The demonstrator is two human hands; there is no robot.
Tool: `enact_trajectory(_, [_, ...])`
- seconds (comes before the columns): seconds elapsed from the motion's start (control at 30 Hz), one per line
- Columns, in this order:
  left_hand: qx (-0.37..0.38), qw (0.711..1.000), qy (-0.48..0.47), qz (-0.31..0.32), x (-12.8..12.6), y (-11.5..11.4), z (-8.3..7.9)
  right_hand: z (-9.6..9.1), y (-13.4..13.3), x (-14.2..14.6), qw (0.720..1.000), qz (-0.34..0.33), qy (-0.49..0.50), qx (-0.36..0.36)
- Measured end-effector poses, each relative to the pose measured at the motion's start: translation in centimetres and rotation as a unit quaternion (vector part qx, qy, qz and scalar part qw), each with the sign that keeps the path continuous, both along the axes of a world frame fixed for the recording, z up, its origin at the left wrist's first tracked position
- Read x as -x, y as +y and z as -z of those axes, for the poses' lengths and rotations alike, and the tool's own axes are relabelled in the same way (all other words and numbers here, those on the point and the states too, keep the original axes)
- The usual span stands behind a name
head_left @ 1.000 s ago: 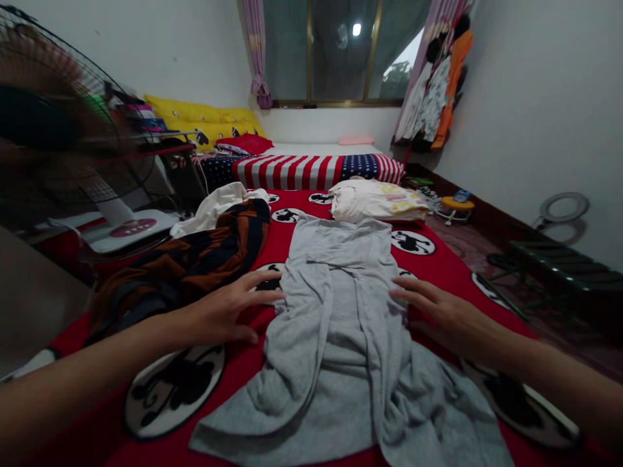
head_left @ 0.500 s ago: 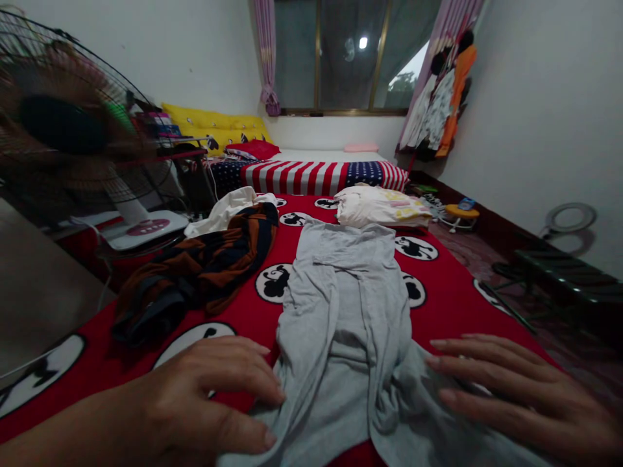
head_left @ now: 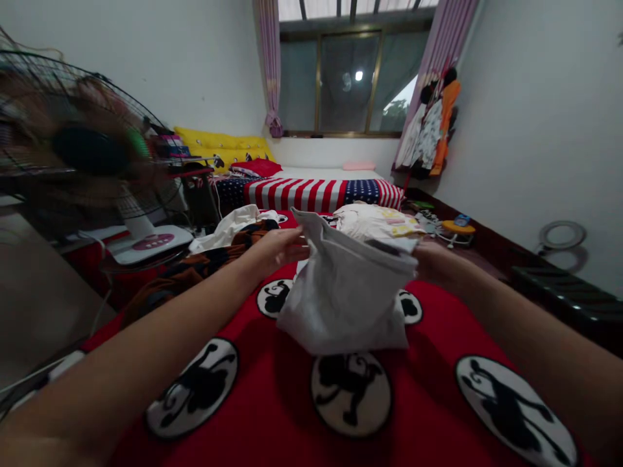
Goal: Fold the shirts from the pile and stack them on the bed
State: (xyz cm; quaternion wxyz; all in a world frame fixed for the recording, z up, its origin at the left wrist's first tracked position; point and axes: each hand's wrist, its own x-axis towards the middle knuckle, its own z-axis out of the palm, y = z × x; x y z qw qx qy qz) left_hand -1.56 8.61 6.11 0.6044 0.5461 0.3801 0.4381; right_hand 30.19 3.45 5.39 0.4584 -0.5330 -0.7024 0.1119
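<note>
A light grey garment of soft, thin cloth is raised off the red bedspread in the middle, its lower edge hanging close to the bed. My left hand grips its upper left side, with the fingers partly behind the cloth. At the upper right corner, my right hand is closed on the cloth, blurred and with its fingertips hidden. Both arms reach forward from the lower corners.
The red bedspread has round black-and-white figures. On its left lie a brown-and-dark garment and a white cloth; behind is a folded white-and-yellow pile. A running fan stands left, a dark bench right.
The garment lay spread on the bed with my open hands over its near end. Now both hands have moved forward, lifting the near end up and away from me.
</note>
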Motion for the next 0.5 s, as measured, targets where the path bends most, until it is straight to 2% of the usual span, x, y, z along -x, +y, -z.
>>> enact_trajectory(0.03, [0.003,1.000,-0.013,-0.022,-0.7,1.6,0.7,0.4,1.8,-0.1,0.999,-0.006,0.018,0.030])
enact_trajectory(0.1, [0.007,0.995,0.031,-0.094,-1.1,3.6,3.2,2.5,3.2,-0.5,0.986,-0.002,0.106,0.130])
enact_trajectory(0.2, [-0.048,0.980,0.157,-0.110,0.1,3.6,7.5,6.7,1.8,-1.2,0.955,0.040,0.196,0.220])
enact_trajectory(0.27, [-0.110,0.958,0.242,-0.103,1.1,2.6,9.2,8.7,0.1,-1.2,0.962,0.042,0.154,0.221])
enact_trajectory(0.33, [-0.153,0.931,0.310,-0.115,1.9,1.8,9.8,9.6,-0.7,-0.8,0.971,0.026,0.094,0.218])
enact_trajectory(0.4, [-0.154,0.916,0.350,-0.124,2.2,1.5,9.6,9.7,-0.6,-0.1,0.976,0.018,0.039,0.214])
enact_trajectory(0.5, [-0.122,0.918,0.361,-0.111,2.1,1.5,9.2,9.5,0.5,1.2,0.979,0.027,-0.044,0.198])
